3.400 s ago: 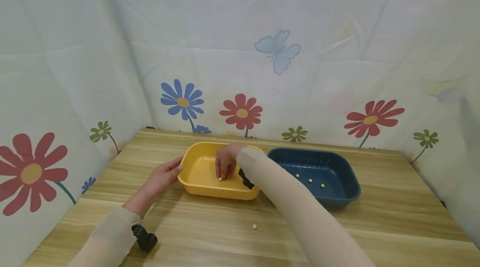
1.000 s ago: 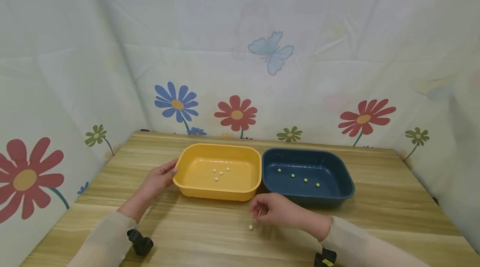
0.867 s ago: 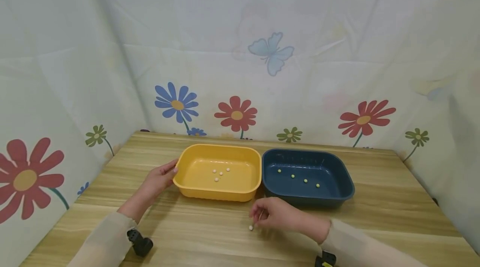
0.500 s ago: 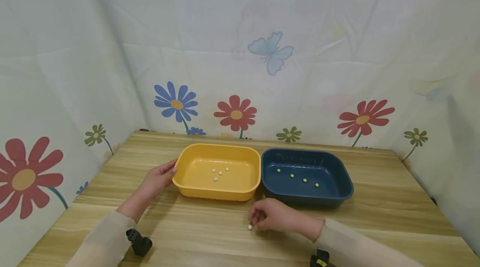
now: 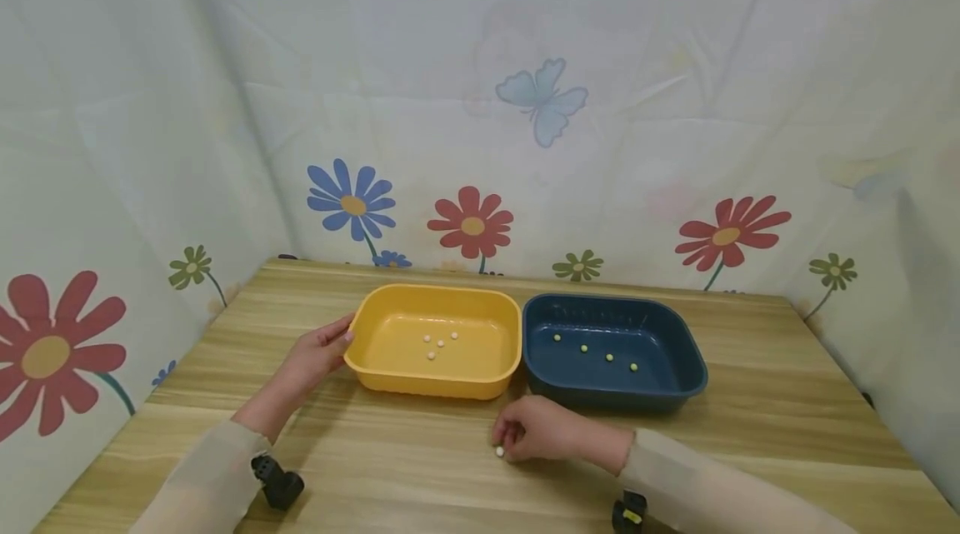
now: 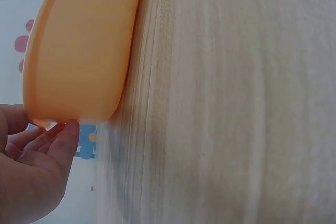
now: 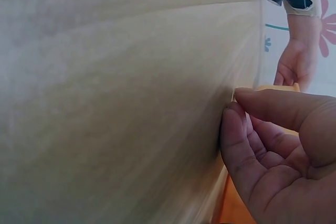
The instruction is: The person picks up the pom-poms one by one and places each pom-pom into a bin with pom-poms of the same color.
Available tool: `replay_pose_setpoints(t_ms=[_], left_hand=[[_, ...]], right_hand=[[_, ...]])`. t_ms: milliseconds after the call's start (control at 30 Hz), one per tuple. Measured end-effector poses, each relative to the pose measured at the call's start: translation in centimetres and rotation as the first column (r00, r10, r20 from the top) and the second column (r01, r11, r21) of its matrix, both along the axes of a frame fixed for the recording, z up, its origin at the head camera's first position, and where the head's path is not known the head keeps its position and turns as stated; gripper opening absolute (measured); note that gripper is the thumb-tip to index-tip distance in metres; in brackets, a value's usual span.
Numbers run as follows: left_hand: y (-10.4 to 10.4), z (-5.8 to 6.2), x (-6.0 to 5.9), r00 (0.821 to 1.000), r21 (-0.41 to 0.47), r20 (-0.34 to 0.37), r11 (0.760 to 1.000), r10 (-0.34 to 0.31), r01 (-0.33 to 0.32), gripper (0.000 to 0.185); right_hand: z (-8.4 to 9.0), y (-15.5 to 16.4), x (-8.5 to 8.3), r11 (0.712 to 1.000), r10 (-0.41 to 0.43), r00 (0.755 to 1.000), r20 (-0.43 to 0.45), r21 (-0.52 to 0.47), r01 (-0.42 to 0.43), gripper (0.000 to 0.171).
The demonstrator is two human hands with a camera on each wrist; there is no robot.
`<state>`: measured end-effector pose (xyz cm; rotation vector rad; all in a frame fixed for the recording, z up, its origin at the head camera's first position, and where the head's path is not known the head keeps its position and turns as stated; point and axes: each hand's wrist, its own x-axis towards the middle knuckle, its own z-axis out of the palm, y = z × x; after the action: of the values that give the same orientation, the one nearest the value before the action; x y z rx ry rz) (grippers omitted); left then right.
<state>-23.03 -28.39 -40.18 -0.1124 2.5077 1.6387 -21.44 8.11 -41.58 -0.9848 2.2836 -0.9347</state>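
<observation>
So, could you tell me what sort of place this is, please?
Probably a staged tabletop recording booth: a wooden table enclosed by flower-print cloth, with a yellow tray and a dark blue tray set out.

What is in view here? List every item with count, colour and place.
yellow tray: one, yellow, table centre-left.
white beads in it: four, whitish, on its floor.
blue tray: one, dark blue, right of the yellow one.
green beads: four, yellow-green, inside the blue tray.
loose bead: one, white, on the table before the trays.
table: one, light wood.
left hand: touches the yellow tray's left end.
right hand: fingertips at the loose bead.
</observation>
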Motion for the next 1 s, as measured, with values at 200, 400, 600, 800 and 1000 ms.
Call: replay_pose_setpoints(t_ms=[200, 400, 600, 800, 1000], left_hand=[[0.0, 0.2, 0.0, 1.000, 0.001, -0.003, 1.000, 0.000, 0.000, 0.056], [-0.1, 0.0, 0.1, 1.000, -0.001, -0.009, 1.000, 0.000, 0.000, 0.056], [-0.1, -0.2, 0.0, 1.000, -0.008, -0.016, 1.000, -0.002, 0.002, 0.057], [0.0, -0.4, 0.4, 1.000, -0.008, -0.021, 1.000, -0.001, 0.001, 0.056], [0.1, -0.3, 0.8, 0.999, 0.003, -0.034, 1.000, 0.004, -0.004, 0.055]], right_hand=[[0.0, -0.4, -0.2, 1.000, 0.002, 1.000, -0.019, 0.030, -0.001, 0.013], [-0.1, -0.5, 0.0, 0.998, 0.012, 0.998, -0.054, 0.055, -0.009, 0.012], [0.2, -0.5, 0.2, 0.996, 0.042, 0.995, -0.086, 0.080, -0.035, 0.012], [1.4, -0.7, 0.3, 0.994, 0.066, 0.995, -0.071, 0.092, -0.059, 0.009], [2.9, -1.4, -0.5, 0.996, 0.029, 1.000, 0.006, 0.081, -0.030, 0.009]])
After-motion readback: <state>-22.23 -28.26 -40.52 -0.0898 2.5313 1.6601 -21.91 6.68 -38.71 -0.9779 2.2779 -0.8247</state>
